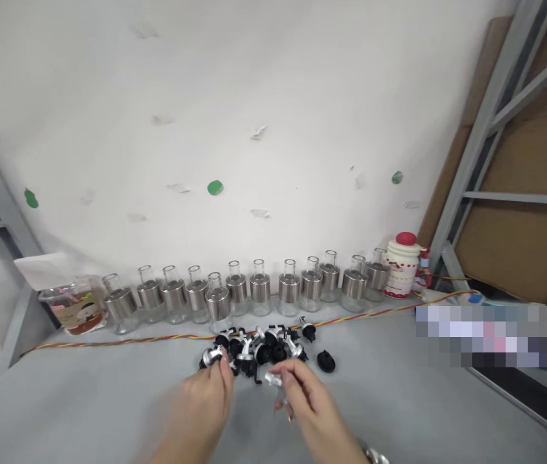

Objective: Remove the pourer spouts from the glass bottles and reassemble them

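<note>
A pile of black and silver bottle pourer tops [263, 351] lies on the grey table. My left hand [203, 396], partly blurred, reaches the pile's left edge, its fingers pinched at a silver-and-black pourer top [212, 355]. Just in front of the pile, my right hand [309, 393] grips a small silver-white piece [273, 379] between thumb and fingers. The fingers cover part of that piece, so its full shape is hidden. A round black cap [326, 361] rests apart, right of the pile.
Several glass bottles with metal bands [260, 285] stand uncapped in a row along the white wall. A twisted red-yellow cord [157, 339] crosses the table before them. A plastic pouch [77, 309] is at left; a cream jar with a red lid [403, 267] stands at right.
</note>
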`<state>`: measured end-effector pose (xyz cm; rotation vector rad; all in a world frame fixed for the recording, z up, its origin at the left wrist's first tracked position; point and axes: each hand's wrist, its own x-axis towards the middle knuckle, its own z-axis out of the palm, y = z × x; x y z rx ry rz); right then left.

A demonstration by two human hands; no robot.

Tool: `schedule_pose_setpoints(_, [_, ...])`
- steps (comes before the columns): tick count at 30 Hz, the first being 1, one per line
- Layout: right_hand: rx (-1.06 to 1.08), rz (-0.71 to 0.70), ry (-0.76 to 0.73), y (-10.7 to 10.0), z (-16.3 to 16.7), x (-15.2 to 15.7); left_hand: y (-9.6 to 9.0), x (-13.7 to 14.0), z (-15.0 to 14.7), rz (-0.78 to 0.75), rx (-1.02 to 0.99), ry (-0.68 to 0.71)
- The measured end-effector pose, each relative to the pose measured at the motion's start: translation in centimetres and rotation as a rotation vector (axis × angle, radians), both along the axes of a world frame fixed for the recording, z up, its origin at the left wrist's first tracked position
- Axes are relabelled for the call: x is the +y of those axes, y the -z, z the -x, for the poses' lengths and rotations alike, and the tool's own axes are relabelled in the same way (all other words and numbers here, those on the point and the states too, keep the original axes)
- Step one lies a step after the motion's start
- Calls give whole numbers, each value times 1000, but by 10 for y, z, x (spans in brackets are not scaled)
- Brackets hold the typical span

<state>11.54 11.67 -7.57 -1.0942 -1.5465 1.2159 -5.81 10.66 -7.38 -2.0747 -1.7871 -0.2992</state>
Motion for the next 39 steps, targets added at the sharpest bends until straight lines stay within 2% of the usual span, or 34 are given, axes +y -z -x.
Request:
schedule_pose_setpoints(1, [-45,-56,23,-6,-6,5,-2,3,3,90,-29,-91])
schedule_pose_setpoints(3, [-237,-240,120,-18,-21,20,-5,6,3,183,-58,-152])
schedule_pose_setpoints(5, [-638,-481,214,-28,-40,39,-5,7,-1,221,-67,-124])
schedule_pose_setpoints(6, [-908,-552,261,-31,-49,48,-4,8,-3,238,-71,-105])
schedule_pose_setpoints(7, [-1154,-593,298,-32,-57,56,-2,8,-5,249,-74,-87])
schedule_pose_setpoints(8, [-1239,-593,323,-32,-64,63,-1,8,-7,255,-77,-73])
schedule_pose_setpoints(10, [-1340,-578,363,-27,-74,72,2,9,-7,253,-87,-67])
schedule_pose_setpoints(14, [-1400,-561,418,-18,-78,74,0,9,-3,203,-149,-123])
schedule_pose_setpoints(18, [-1428,-581,485,-19,-74,72,-7,-2,-8,184,-211,-92])
schedule_pose_setpoints(20, [-1409,-615,485,-20,-71,72,-9,-9,-15,190,-229,-58])
schedule_pose_setpoints(22, [-1315,-623,422,-17,-66,73,-9,-14,-21,180,-244,-25])
schedule_pose_setpoints(25, [-1097,-513,317,-6,-63,79,-7,-17,-26,141,-247,11])
schedule_pose_setpoints(28, [-991,-409,306,3,-65,89,-4,-17,-25,132,-263,22])
schedule_pose_setpoints(30, [-933,-380,315,3,-68,93,-2,-15,-24,136,-285,26])
schedule_pose_setpoints(33, [-812,-378,317,-9,-66,88,2,-13,-20,119,-357,61])
schedule_pose_setpoints(35, [-617,-342,184,-20,-59,76,4,-11,-16,69,-449,134])
schedule_pose_setpoints(37, [-201,-122,-169,-27,-50,60,4,-9,-12,-35,-504,251])
schedule_pose_setpoints(39, [46,117,-436,-31,-40,43,1,-10,-8,-166,-470,355])
